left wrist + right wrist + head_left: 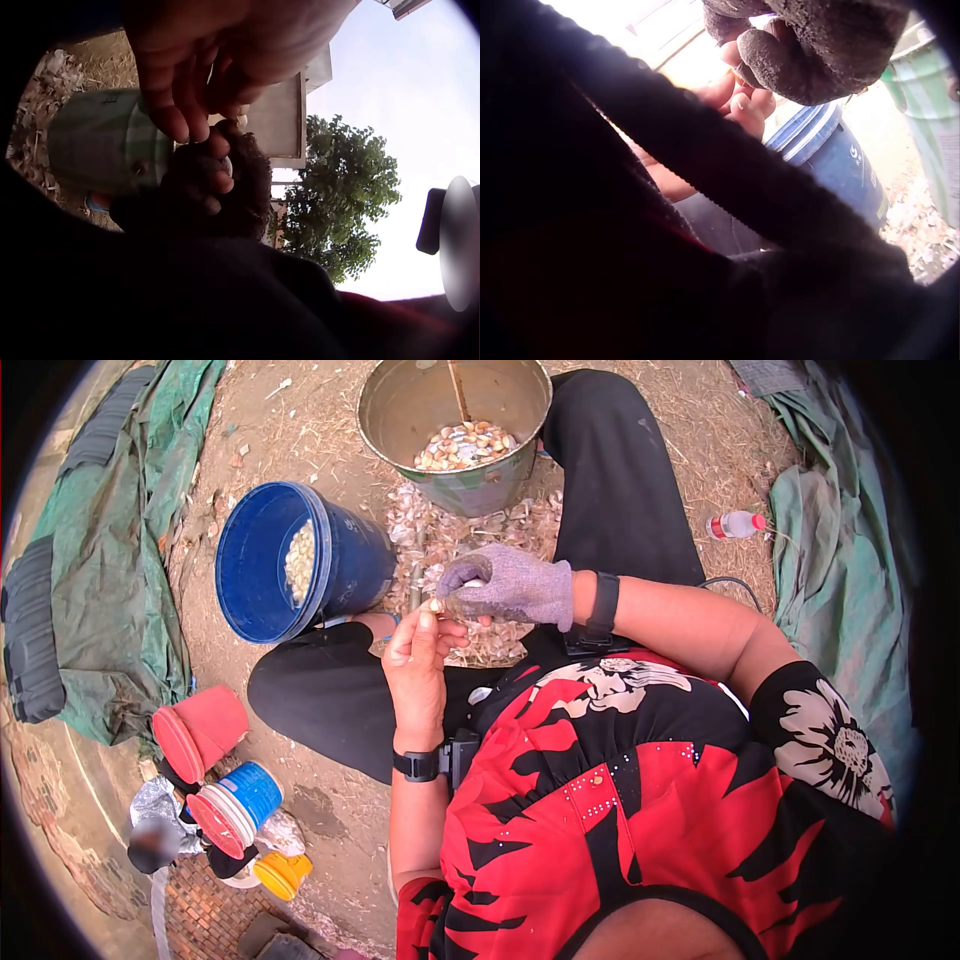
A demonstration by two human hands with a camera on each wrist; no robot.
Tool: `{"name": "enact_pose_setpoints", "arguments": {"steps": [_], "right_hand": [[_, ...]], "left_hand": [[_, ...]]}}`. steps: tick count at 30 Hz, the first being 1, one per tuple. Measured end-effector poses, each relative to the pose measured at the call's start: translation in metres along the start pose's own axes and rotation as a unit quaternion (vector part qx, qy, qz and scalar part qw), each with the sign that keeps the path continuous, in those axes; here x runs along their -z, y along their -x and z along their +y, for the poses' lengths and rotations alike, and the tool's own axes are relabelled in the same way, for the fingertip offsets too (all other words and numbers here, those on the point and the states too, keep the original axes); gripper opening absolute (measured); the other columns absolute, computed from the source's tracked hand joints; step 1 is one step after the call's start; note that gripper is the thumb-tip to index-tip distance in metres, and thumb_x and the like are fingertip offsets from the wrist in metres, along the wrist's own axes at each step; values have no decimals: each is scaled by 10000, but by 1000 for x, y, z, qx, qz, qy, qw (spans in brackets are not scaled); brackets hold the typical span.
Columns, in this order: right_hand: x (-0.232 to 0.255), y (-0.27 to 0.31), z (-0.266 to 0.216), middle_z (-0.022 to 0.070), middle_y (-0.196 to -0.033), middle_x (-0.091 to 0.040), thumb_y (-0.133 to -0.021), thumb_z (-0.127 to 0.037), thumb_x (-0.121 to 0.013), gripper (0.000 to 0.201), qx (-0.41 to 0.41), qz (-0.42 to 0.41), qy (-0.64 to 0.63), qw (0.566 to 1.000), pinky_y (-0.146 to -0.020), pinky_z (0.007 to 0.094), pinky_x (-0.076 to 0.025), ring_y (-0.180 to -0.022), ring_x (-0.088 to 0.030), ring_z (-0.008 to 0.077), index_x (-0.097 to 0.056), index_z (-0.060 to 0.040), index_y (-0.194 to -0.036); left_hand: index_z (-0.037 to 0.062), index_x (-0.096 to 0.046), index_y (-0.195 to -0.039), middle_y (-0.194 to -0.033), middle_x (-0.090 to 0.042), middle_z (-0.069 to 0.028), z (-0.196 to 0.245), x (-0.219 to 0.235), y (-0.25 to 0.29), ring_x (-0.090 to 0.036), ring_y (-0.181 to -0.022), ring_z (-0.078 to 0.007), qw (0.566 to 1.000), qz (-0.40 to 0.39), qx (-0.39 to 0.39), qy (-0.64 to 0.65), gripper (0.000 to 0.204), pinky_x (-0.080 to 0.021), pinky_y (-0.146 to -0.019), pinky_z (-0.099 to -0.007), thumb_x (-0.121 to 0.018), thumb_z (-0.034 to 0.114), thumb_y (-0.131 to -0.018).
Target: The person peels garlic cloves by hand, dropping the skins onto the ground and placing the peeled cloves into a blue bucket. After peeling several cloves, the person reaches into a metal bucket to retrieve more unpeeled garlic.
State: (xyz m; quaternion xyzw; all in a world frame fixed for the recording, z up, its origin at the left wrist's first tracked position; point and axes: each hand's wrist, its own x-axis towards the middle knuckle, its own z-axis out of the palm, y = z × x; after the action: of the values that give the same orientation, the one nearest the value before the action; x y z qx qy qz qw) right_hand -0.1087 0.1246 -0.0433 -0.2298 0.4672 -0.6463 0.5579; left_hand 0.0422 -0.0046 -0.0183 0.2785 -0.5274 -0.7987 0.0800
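Note:
My bare left hand (418, 668) pinches a small pale garlic clove (436, 605) between thumb and fingers. My right hand (515, 584), in a greyish-purple glove with bare fingertips, meets it there, its thumb and index curled in at the same clove. A whitish bit (473, 584) shows under the curled gloved fingers, mostly hidden. In the left wrist view, the fingertips of both hands come together in front of the green bucket (105, 139). The right wrist view shows the gloved fingers (769, 60) bent close above the left fingertips.
A metal bucket (375, 410) of brownish cloves stands ahead, with a blue bucket (350, 560) of pale cloves left of it. Loose peels (440, 525) litter the ground between my legs. A bottle (738, 525) lies at right; red (215, 725) and yellow (283, 875) buckets stand at left.

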Motion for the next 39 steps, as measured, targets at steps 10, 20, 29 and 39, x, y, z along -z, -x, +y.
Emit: {"name": "enact_pose_setpoints", "arguments": {"steps": [10, 20, 29, 39], "right_hand": [[-1, 0, -5, 17, -888, -640, -897, -239, -686, 289, 17, -20, 115, 993, -614, 215, -487, -683, -571, 69, -642, -20, -1081], [11, -1, -4, 48, -875, -655, -922, -272, -659, 319, -22, -15, -179, 983, -578, 193, -453, -643, -581, 82, -648, -19, -1117], [13, -13, -1, 39, -815, -667, -1017, -340, -515, 356, -99, -2, -276, 956, -540, 209, -499, -666, -649, 106, -626, -9, -1082], [27, -25, 21, 143, -1136, -642, -991, -474, -506, 542, -35, -93, -456, 884, -951, 436, -534, -1089, -640, 286, -532, -9, -1268]], "left_hand": [[-5, -600, -1017, -863, -643, -89, -3, 6, -3, -608, -688, -149, 997, -28, 21, -74, 335, -546, -679, -297, -498, 313, -1041], [19, -599, -1029, -863, -653, -83, 5, 7, -6, -636, -695, -157, 992, 5, 59, 116, 250, -555, -630, -306, -507, 250, -1038], [9, -564, -1194, -1013, -663, -118, 91, 83, -54, -669, -871, -186, 989, 115, -80, 44, 259, -573, -742, -333, -569, 182, -1002], [21, -649, -1126, -870, -643, -18, 73, 18, -46, -566, -679, -53, 965, 59, -100, -234, 179, -468, -591, -199, -594, 114, -983]]}}
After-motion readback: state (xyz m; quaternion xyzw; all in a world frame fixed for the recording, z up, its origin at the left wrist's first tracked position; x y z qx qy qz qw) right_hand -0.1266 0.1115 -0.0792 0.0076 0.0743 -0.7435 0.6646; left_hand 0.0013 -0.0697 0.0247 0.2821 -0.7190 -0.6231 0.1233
